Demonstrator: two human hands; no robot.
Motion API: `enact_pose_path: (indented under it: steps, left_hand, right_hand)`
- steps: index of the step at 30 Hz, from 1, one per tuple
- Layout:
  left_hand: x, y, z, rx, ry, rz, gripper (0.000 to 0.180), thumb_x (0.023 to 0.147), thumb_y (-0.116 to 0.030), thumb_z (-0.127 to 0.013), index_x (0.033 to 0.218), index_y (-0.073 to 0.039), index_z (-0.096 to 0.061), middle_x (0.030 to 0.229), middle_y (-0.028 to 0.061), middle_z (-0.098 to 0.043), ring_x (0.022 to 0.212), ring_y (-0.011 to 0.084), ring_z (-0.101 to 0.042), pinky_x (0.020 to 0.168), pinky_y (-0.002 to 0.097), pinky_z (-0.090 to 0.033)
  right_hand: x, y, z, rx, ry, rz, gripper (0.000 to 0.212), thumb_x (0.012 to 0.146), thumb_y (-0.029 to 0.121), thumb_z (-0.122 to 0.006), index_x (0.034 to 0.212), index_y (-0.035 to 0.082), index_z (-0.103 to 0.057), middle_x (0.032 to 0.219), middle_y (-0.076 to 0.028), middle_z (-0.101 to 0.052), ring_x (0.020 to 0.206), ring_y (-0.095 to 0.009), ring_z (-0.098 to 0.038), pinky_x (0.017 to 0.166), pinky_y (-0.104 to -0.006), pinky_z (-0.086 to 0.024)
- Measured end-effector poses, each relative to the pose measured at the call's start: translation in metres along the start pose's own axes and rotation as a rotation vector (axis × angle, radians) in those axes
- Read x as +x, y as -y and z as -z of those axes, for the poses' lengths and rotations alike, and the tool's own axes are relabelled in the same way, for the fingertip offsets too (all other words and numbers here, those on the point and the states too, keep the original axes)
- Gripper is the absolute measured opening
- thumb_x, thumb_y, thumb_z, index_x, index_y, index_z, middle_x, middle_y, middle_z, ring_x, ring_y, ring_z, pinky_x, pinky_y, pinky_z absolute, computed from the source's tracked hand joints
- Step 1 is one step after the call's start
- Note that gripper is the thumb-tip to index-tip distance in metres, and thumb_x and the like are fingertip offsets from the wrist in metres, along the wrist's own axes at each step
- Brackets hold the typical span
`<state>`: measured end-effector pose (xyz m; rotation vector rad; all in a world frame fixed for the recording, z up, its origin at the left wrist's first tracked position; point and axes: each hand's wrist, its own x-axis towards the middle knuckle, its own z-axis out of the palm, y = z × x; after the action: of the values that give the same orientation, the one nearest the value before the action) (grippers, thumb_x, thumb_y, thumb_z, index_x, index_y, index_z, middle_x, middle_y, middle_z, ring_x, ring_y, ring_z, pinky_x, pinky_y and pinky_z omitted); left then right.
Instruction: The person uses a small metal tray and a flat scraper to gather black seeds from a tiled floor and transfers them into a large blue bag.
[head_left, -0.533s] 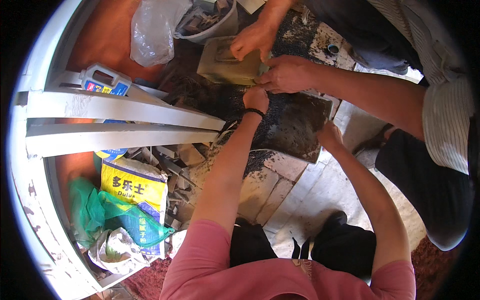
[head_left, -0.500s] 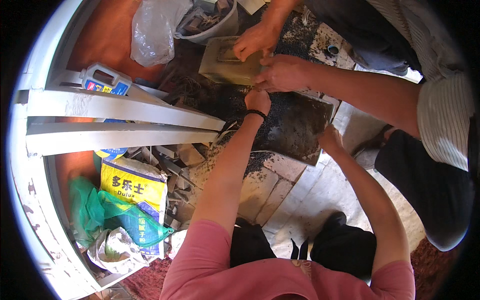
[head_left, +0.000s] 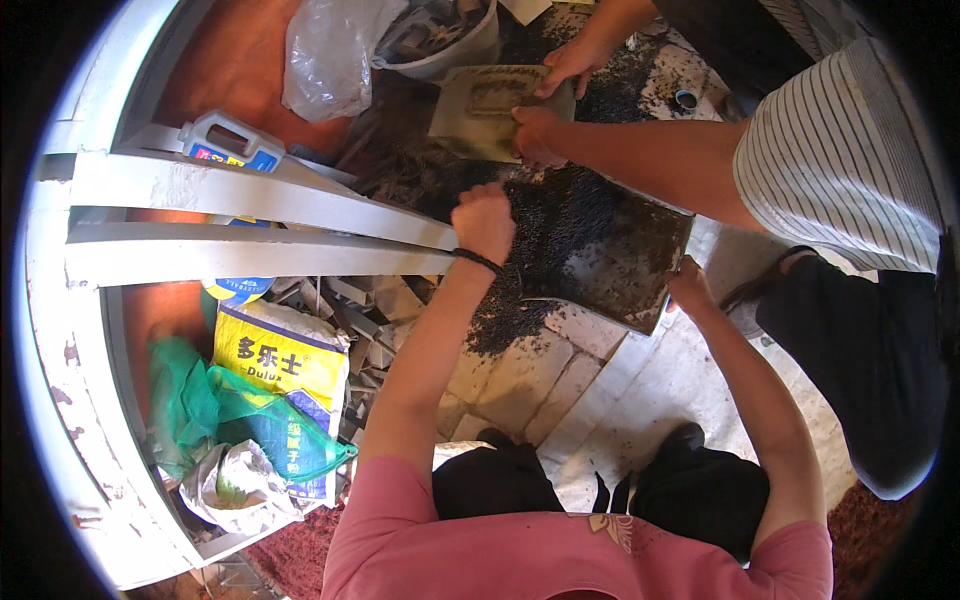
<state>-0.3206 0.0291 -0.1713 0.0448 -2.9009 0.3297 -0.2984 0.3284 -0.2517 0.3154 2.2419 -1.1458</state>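
My right hand grips the right edge of a flat dark tray with pale edges. Dark granules are heaped across its left half and scattered around it. My left hand, a dark band at its wrist, is closed at the left side of the heap; its fingers are partly hidden, and what they hold does not show. Just beyond, another person's two hands hold a greenish-beige rectangular container, its recessed base showing.
White slats of a frame reach in from the left. Beside them are a bottle with a handle, a yellow-and-blue sack, green netting and wood scraps. A white bucket and a plastic bag lie farther off.
My left hand has moved left and slightly nearer, away from the other person's hands. The other person's hands have shifted on the container, and more granules show on the tray.
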Motion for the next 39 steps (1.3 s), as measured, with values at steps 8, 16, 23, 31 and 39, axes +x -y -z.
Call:
enact_pose_path:
  steps: [8, 16, 23, 31, 39]
  left_hand:
    - [0.063, 0.049, -0.083, 0.113, 0.215, 0.384, 0.012, 0.075, -0.006, -0.051, 0.073, -0.004, -0.063, 0.07, 0.0136, -0.061, 0.064, 0.026, -0.061, 0.05, 0.035, -0.049]
    - [0.046, 0.043, -0.095, 0.026, 0.463, 0.467, 0.012, 0.075, -0.014, -0.058, 0.07, -0.004, -0.062, 0.068, 0.014, -0.061, 0.064, 0.0241, -0.06, 0.051, 0.0336, -0.049]
    - [0.008, 0.011, -0.086, -0.024, 0.384, 0.256, 0.016, 0.071, -0.016, -0.06, 0.079, -0.002, -0.06, 0.072, 0.0154, -0.06, 0.067, 0.0239, -0.059, 0.055, 0.0339, -0.049]
    - [-0.009, -0.044, -0.056, -0.233, 0.309, 0.083, 0.011, 0.07, -0.012, -0.058, 0.076, -0.002, -0.059, 0.07, 0.0132, -0.058, 0.063, 0.0247, -0.058, 0.054, 0.0333, -0.048]
    - [-0.02, -0.09, -0.013, -0.554, 0.149, -0.053, 0.01, 0.063, -0.001, -0.056, 0.073, -0.002, -0.055, 0.067, 0.0158, -0.057, 0.063, 0.0295, -0.057, 0.056, 0.0371, -0.047]
  right_hand:
    - [0.016, -0.034, -0.001, 0.02, -0.02, 0.006, 0.031, 0.072, 0.017, -0.051, 0.093, -0.004, -0.043, 0.08, -0.026, -0.057, 0.06, -0.034, -0.06, 0.067, -0.039, -0.047]
    - [-0.014, 0.023, 0.014, -0.131, -0.06, 0.023, 0.03, 0.072, 0.019, -0.051, 0.088, -0.005, -0.043, 0.069, -0.024, -0.057, 0.056, -0.031, -0.06, 0.06, -0.0364, -0.048]
    - [0.011, 0.028, -0.006, -0.193, -0.068, 0.029, 0.032, 0.071, 0.019, -0.05, 0.091, -0.005, -0.042, 0.076, -0.026, -0.057, 0.061, -0.033, -0.06, 0.069, -0.0376, -0.046]
    - [0.014, 0.022, -0.012, -0.398, -0.035, 0.147, 0.035, 0.07, 0.021, -0.054, 0.091, -0.006, -0.046, 0.082, -0.023, -0.058, 0.064, -0.03, -0.061, 0.066, -0.0366, -0.049]
    - [0.032, -0.018, -0.02, 0.001, 0.003, 0.076, 0.03, 0.072, 0.008, -0.052, 0.098, -0.007, -0.045, 0.082, -0.022, -0.055, 0.055, -0.027, -0.059, 0.038, -0.0328, -0.05]
